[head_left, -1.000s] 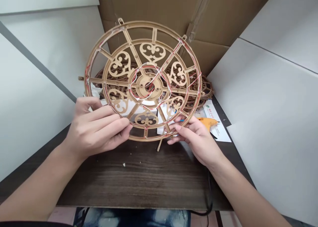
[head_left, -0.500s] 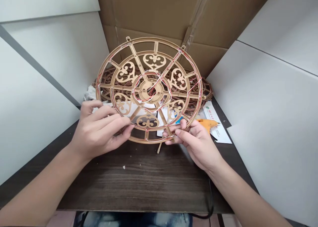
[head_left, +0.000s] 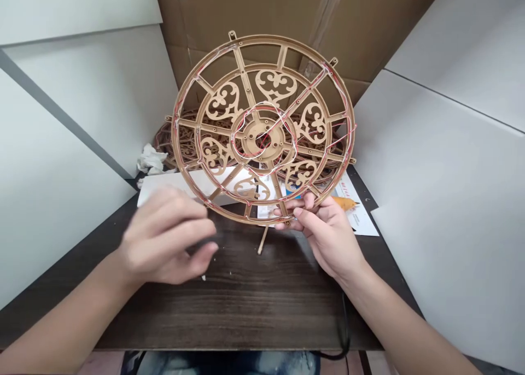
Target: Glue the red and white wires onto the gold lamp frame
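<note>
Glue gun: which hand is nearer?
Right. The right hand pinches the lower rim of the wheel, just left of the glue gun; the left hand hovers, blurred, over the table, farther left.

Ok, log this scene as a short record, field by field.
holding: right hand, fingers pinching the lower rim of the round frame, which is tilted up above the table
other hand: left hand, blurred, off the frame, over the table
frame look: gold openwork with scroll cut-outs
behind: stack of similar frames, orange glue gun, cardboard
on table: small stick below the frame's edge, crumpled tissue at left
</note>
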Demonstrator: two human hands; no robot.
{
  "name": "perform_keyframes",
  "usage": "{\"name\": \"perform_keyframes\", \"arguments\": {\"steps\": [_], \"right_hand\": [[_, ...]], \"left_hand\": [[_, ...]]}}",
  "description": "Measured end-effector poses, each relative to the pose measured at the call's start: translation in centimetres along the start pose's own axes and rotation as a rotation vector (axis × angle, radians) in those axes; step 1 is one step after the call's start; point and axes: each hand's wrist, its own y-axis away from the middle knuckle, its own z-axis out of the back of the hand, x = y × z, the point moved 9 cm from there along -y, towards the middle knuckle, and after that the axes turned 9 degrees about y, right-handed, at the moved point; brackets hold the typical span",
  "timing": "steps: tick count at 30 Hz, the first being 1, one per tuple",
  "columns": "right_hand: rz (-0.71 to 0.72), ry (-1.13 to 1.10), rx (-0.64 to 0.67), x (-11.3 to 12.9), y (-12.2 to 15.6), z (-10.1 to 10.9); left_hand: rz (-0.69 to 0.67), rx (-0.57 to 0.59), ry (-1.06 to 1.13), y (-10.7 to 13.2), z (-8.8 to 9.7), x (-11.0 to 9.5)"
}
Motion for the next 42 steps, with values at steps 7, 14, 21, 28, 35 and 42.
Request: {"name": "perform_keyframes", "arguments": {"steps": [7,14,21,28,35,42], "right_hand": [[0.012,-0.045,0.011,1.0,-0.6,-0.4],[-0.024,-0.112,0.073,-0.3,-1.2,-3.4],[-0.090,-0.128,0.148,-2.2,-0.1,-4.2],[-0.161,-0.103,0.248,-3.4,0.8,-4.7],[-0.163,-0.002,0.285,-3.3,1.4,-4.5],[-0.082,0.031,0.196,-1.6,0.5,-2.2]], "left_hand": [[0.178,0.464,0.531,-0.2,-8.6,-3.2],[0.983,0.220,1.368,3.5,-13.8,0.8],[1.034,0.140,1.340,5.1,-12.3,3.3],[0.908,0.070,1.106,3.7,-9.5,5.1],[1.100,-0.132,1.336,5.9,-10.5,6.9],[1.193,-0.242,1.311,7.0,-10.1,8.1]]}}
